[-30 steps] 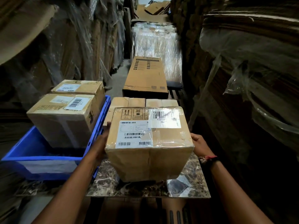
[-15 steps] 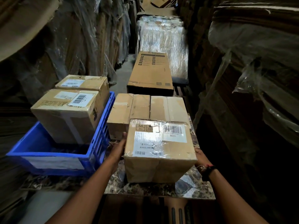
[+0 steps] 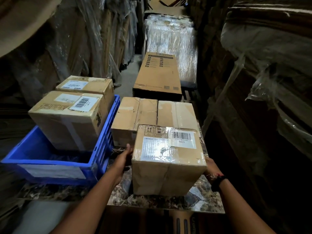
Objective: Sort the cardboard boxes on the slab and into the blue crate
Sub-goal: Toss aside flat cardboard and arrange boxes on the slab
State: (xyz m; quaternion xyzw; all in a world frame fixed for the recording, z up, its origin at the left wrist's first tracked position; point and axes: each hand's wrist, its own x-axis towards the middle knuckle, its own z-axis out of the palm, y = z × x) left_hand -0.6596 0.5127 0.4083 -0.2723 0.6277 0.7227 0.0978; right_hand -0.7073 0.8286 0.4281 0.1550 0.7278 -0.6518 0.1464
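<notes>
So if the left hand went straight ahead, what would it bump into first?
Probably the plain box behind; the left hand points at its front, though depth is unclear.

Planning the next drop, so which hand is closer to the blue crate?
Left. The left hand presses the left side of the labelled box, close beside the blue crate. The right hand is across the box, farther away.

Dim aisle [image 3: 128, 71] — plastic-wrapped cardboard stacks [image 3: 172, 39]
</notes>
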